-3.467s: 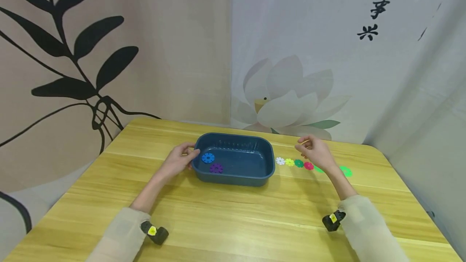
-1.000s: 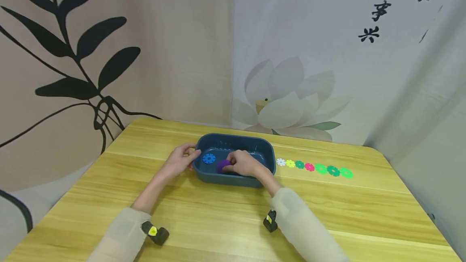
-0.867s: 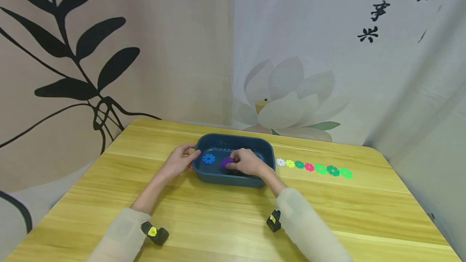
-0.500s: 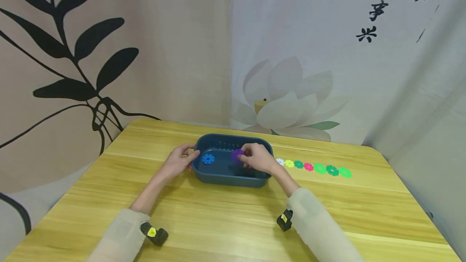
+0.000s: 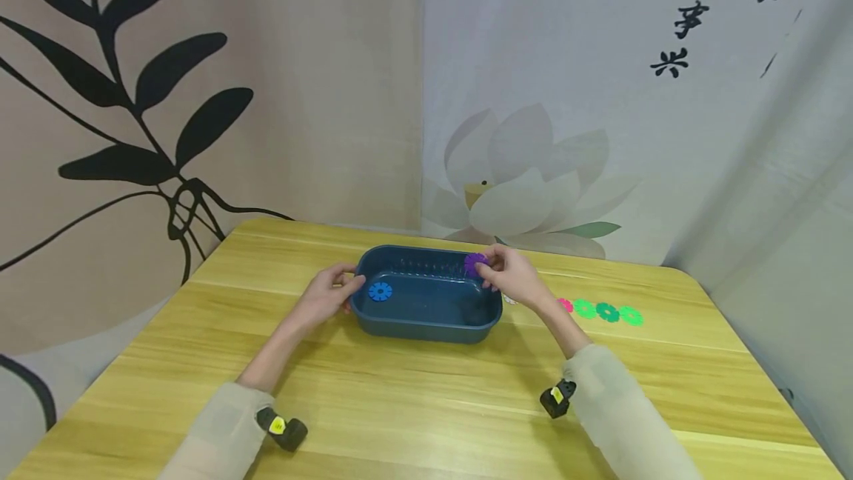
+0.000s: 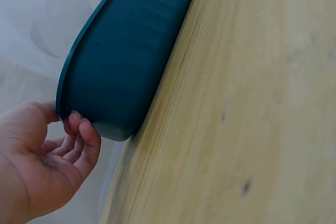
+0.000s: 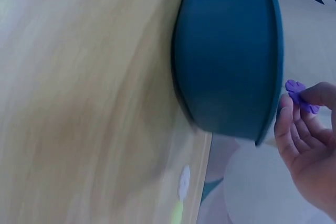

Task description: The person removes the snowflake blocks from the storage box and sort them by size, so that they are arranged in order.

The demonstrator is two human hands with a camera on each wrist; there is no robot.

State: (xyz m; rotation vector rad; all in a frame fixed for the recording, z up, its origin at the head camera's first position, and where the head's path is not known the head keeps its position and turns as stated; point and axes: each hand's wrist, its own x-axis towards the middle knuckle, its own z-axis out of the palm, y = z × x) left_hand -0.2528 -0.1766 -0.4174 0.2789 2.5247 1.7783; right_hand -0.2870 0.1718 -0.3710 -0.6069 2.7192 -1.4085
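Observation:
A dark blue rectangular basin (image 5: 426,330) stands on the wooden table. My left hand (image 5: 326,291) grips its left rim, with thumb and curled fingers at the edge in the left wrist view. Between thumb and fingers, my right hand (image 5: 516,276) pinches a purple notched plastic disc (image 5: 475,265) just above the basin's right rim. The purple disc (image 7: 295,92) also shows in the right wrist view. A blue notched disc (image 5: 380,292) lies flat inside the basin on the left.
Right of the basin runs a row of flat notched discs: pink (image 5: 565,306), light green (image 5: 585,308), dark green (image 5: 608,312) and another light green (image 5: 631,315). A white disc (image 7: 184,182) and a yellow disc (image 7: 177,212) lie by the basin. A printed curtain (image 5: 333,95) hangs behind the table.
My right hand took hold of the purple disc in the basin, then lifted it up and rightward to the right rim. My left hand has stayed on the left rim.

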